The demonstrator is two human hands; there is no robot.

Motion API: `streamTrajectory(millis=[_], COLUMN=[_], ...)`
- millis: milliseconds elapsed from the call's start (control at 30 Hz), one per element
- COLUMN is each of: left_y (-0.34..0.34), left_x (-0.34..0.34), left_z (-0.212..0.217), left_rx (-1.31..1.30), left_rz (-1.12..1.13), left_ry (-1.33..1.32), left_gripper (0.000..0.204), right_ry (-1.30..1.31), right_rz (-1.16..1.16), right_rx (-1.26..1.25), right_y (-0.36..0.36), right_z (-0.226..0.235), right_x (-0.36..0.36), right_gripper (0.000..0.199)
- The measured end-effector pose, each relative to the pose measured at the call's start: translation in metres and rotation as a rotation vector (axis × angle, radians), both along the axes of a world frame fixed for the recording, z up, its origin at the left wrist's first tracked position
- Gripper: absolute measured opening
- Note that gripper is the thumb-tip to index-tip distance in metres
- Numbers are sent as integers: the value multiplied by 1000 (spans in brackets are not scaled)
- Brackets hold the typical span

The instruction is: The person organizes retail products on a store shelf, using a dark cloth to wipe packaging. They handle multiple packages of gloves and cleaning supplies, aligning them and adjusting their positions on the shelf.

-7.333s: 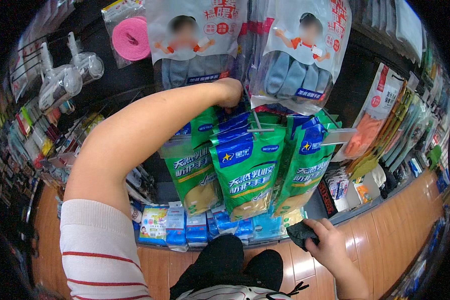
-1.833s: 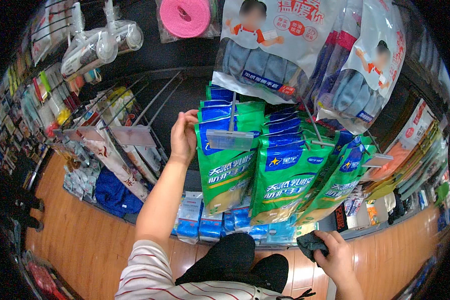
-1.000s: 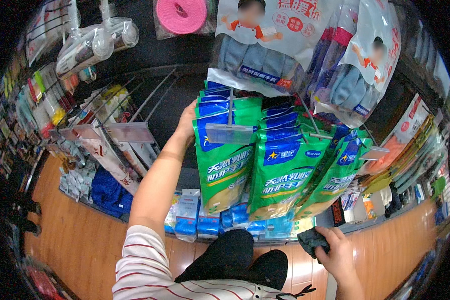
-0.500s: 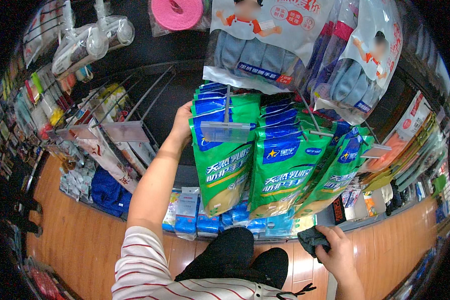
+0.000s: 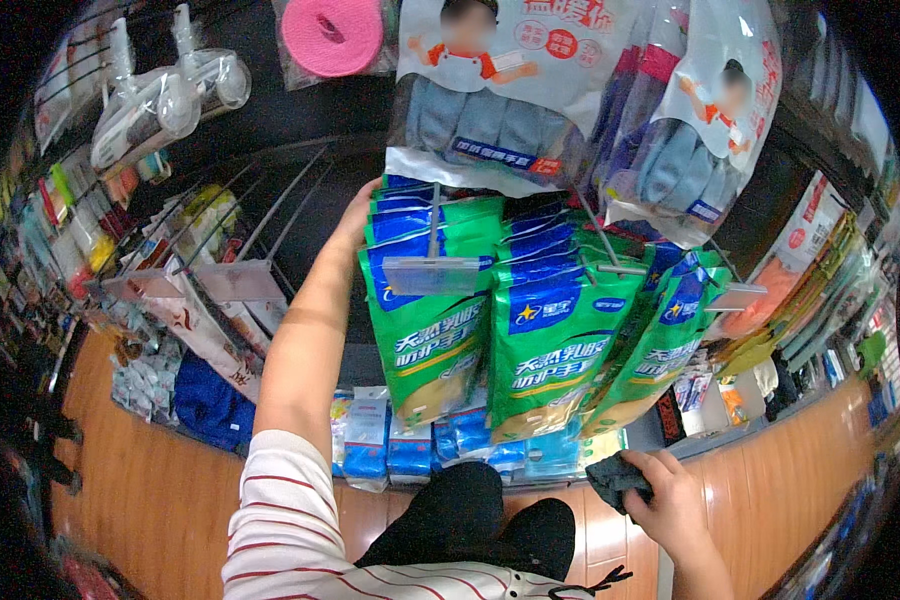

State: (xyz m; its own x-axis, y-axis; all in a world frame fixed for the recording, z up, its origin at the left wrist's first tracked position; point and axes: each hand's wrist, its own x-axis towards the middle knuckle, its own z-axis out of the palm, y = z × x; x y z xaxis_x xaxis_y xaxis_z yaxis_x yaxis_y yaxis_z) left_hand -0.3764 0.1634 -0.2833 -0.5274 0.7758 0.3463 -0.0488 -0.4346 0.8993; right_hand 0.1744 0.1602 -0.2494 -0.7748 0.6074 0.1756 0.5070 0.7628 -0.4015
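Your left hand (image 5: 360, 208) is reaching farther up and back along the left side of the left-hand row of green packets (image 5: 425, 345) than it was half a second ago, and less of it is showing now. Judging by that, you are working toward the rear of the row rather than on its front packet. The row is hanging from a metal hook behind a clear label plate (image 5: 430, 276), just beside the middle row of green packets (image 5: 550, 350). Your right hand (image 5: 668, 495) is staying low, closing its fingers around a crumpled dark cloth (image 5: 618, 482).

The packets are hiding your left fingertips, so I cannot tell how far that hand is opening or whether it is gripping anything. The large glove packs (image 5: 495, 120) are hanging above, covering part of the hooks, and the upper edge of the view is cutting them off. Your right fingers are partly hiding the cloth, so its full shape is staying unclear.
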Motion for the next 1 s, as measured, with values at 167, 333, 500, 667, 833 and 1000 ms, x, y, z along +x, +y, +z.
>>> streamTrajectory(millis=[167,333,500,667,833,1000], left_y=[8,-2,-10,-17,-21,-15], left_x=[2,8,12,13,15,23], left_z=[1,5,7,12,19,35], left_rx=[-37,-48,-52,-54,-52,-34], left_rz=[-198,-252,-274,-281,-286,-278], left_ry=[-83,-99,-100,-99,-101,-104], left_gripper=[28,27,27,26,26,25], right_ry=[-7,-26,-33,-14,-24,15], right_rz=[-12,-34,-29,-8,-18,-10], right_rx=[15,11,49,63,55,34], right_y=[-1,-4,-5,-4,-3,-4], right_z=[-1,0,-2,-4,-3,-4], right_x=[5,7,9,12,10,8], right_gripper=[44,43,41,41,41,40])
